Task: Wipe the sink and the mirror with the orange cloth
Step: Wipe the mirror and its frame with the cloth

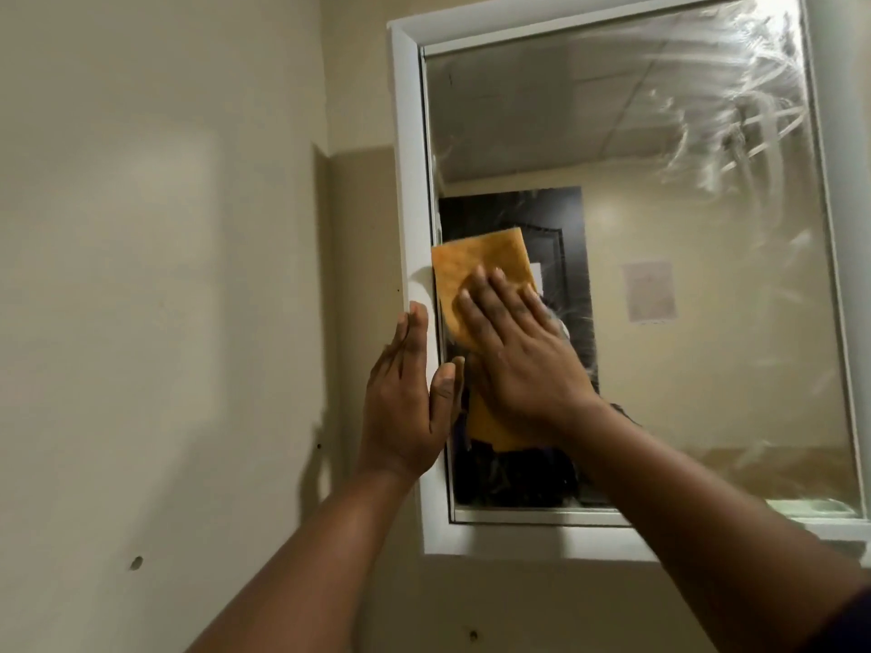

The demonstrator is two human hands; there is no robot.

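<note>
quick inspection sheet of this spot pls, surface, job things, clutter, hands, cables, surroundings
surface: mirror glass streaked with smears, heaviest at upper right
job's things: orange cloth flat on the glass at the left edge; sink not in view
clutter: nothing seen
grippers: right hand flat on the cloth; left hand open against the white frame
cables: nothing seen
surroundings: beige wall with small marks
</note>
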